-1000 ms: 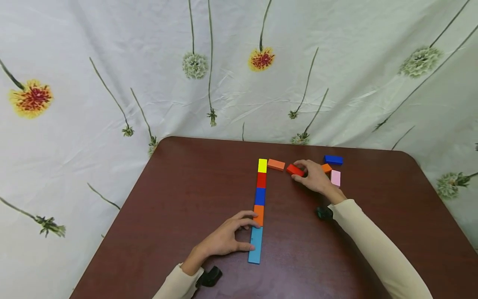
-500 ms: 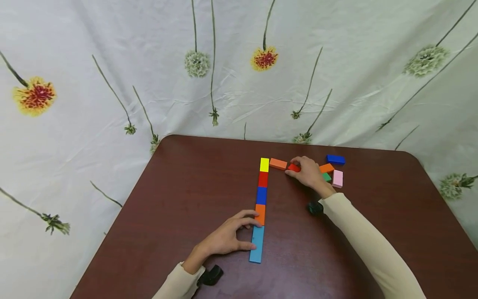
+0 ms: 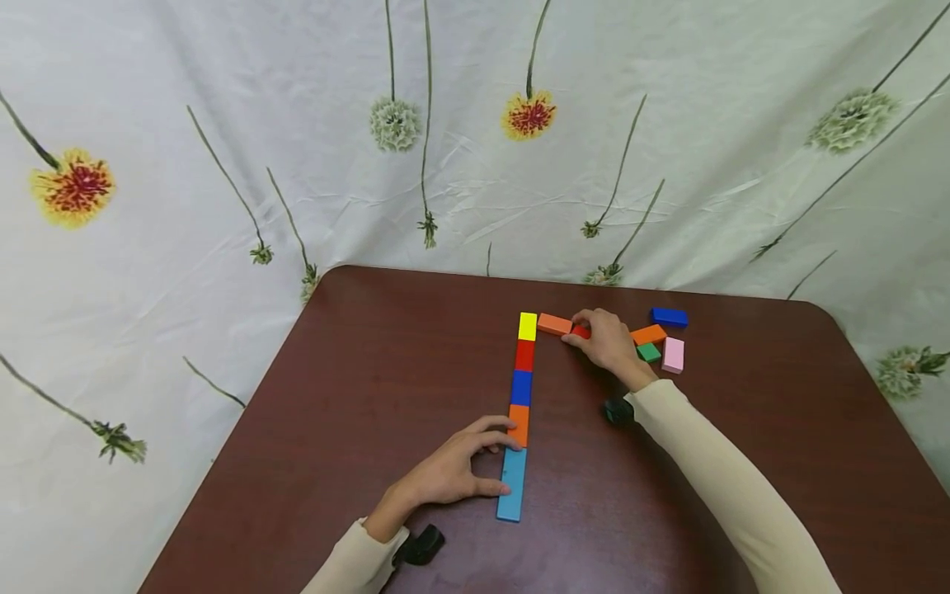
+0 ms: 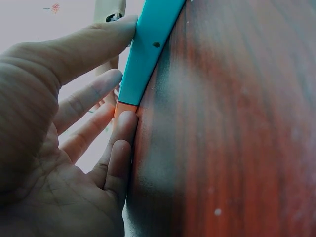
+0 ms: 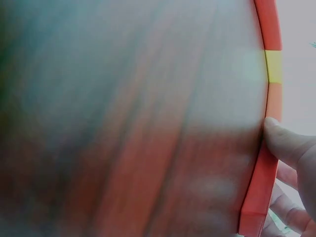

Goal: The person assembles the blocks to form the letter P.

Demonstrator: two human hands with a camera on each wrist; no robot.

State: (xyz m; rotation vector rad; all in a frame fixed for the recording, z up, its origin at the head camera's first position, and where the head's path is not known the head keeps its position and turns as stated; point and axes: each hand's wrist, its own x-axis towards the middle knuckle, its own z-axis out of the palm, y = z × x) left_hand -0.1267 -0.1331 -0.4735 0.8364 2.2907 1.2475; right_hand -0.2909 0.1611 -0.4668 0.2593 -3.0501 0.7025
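A straight row of blocks runs away from the person: light blue [image 3: 512,487], orange [image 3: 519,425], blue [image 3: 522,388], red [image 3: 524,355] and yellow [image 3: 528,326]. My left hand [image 3: 449,470] rests its thumb on the light blue block [image 4: 148,49] and its fingertips by the orange one [image 4: 125,106]. A light orange block [image 3: 554,323] lies right of the yellow one. At its right end my right hand [image 3: 604,338] pinches a red block [image 3: 581,332] between thumb and fingers; in the right wrist view the thumb lies where this red block [image 5: 259,187] meets the light orange one [image 5: 274,101].
Right of my right hand lie an orange block [image 3: 648,335], a green block [image 3: 649,353], a pink block [image 3: 673,355] and a blue block [image 3: 670,317]. The brown table [image 3: 356,355] ends at a flowered white cloth [image 3: 297,99] behind.
My right hand has moved left with the red block, up to the light orange block's end. The green block has come into sight. My left hand has stayed in place.
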